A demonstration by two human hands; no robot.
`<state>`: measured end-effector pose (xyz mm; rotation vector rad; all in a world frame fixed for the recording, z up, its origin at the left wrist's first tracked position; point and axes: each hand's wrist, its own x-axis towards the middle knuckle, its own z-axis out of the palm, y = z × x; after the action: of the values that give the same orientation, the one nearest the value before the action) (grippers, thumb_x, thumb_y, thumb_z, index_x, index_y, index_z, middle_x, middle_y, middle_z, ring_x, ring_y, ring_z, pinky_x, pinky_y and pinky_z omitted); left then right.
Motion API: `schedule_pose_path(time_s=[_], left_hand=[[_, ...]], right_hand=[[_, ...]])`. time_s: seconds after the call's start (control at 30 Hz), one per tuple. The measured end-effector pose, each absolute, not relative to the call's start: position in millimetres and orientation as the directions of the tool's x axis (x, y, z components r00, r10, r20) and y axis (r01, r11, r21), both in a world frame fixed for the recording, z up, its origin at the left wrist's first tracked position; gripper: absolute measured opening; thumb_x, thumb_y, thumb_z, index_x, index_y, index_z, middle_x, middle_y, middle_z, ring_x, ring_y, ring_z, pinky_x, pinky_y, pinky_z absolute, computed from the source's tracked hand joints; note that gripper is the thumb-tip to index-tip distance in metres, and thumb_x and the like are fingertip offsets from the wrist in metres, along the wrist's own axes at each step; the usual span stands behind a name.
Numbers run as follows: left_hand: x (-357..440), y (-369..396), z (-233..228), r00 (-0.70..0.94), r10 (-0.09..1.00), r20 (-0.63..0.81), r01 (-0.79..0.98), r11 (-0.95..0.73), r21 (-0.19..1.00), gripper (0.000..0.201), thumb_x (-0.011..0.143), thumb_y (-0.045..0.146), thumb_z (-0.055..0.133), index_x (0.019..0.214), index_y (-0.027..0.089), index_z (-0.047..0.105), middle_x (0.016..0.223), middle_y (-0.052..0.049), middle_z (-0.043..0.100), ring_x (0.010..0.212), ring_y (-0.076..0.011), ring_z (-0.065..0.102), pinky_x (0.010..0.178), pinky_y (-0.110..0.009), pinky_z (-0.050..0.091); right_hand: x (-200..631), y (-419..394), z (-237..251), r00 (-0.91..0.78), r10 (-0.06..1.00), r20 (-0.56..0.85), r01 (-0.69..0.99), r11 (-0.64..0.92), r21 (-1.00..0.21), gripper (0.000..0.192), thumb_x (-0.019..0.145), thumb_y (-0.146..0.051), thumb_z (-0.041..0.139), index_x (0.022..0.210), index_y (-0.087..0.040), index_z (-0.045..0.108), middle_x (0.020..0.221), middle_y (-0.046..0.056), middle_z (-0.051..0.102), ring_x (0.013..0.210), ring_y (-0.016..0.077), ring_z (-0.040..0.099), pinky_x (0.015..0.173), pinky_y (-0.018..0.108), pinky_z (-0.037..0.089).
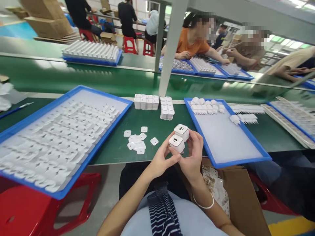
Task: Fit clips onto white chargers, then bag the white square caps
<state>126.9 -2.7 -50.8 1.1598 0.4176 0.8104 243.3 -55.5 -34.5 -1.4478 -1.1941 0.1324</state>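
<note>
Left hand (159, 160) and right hand (193, 155) each pinch a white charger (176, 143), low centre frame. They hover off the bench (147, 124) edge, between two blue trays (197, 123).

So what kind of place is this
Likely an electronics assembly line: both hands hold white charger housings, blue trays hold rows of white parts, and other workers sit along a green conveyor belt.

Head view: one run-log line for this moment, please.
left hand: grips lower charger cube | right hand: holds upper charger cube | cubes: touching | below: green bench
</note>
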Motion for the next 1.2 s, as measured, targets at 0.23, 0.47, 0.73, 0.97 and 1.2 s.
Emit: schedule_pose_path(time_s=[0.23,0.47,0.73,0.97,1.2], left_hand=[[111,-15,-37,0.452,0.892,0.005,-0.353,0.174,0.919,0.061,0.084,0.039,0.069,0.141,0.026,0.051,0.140,-0.007,0.058,0.124,-0.0249,0.057,0.099,-0.030,0.052],[105,-16,-41,0.331,0.941,-0.073,-0.310,0.181,0.933,0.054,0.070,0.034,0.082,0.121,0.020,0.067,0.117,-0.007,0.070,0.103,-0.0236,0.067,0.089,-0.032,0.056],[96,-14,-40,0.130,0.989,-0.068,-0.283,0.103,0.954,0.038,0.063,0.025,0.087,0.091,0.018,0.064,0.098,-0.003,0.072,0.089,-0.0161,0.068,0.078,-0.024,0.054],[85,-15,-52,0.235,0.955,-0.180,-0.469,0.273,0.840,0.043,0.062,0.020,0.088,0.094,0.020,0.059,0.085,0.003,0.067,0.074,-0.0092,0.062,0.067,-0.018,0.048],[54,-11,-68,0.385,0.884,-0.264,-0.508,0.442,0.739,0.047,0.061,0.024,0.088,0.105,0.016,0.073,0.110,-0.008,0.073,0.097,-0.0191,0.068,0.085,-0.024,0.052]], right_hand=[[215,-51,-52,0.389,0.778,0.493,0.467,0.295,-0.834,0.078,0.076,-0.023,0.076,0.144,-0.028,0.038,0.139,0.013,0.045,0.132,0.0320,0.046,0.110,0.053,0.041],[218,-54,-56,0.306,0.888,0.343,0.246,0.274,-0.930,0.069,0.079,-0.023,0.075,0.140,-0.026,0.043,0.143,0.012,0.050,0.132,0.0288,0.050,0.110,0.047,0.044],[235,-58,-51,0.113,0.974,0.197,-0.177,0.215,-0.961,0.048,0.086,-0.025,0.071,0.132,-0.027,0.058,0.140,0.008,0.058,0.129,0.0262,0.056,0.110,0.043,0.045],[213,-60,-61,0.279,0.947,0.159,-0.183,0.215,-0.959,0.020,0.088,-0.016,0.068,0.105,-0.026,0.072,0.128,0.006,0.068,0.125,0.0256,0.059,0.105,0.044,0.049],[206,-59,-61,0.096,0.977,0.190,-0.074,0.197,-0.978,0.021,0.088,-0.017,0.067,0.106,-0.028,0.074,0.129,0.006,0.066,0.125,0.0242,0.059,0.104,0.042,0.050]])
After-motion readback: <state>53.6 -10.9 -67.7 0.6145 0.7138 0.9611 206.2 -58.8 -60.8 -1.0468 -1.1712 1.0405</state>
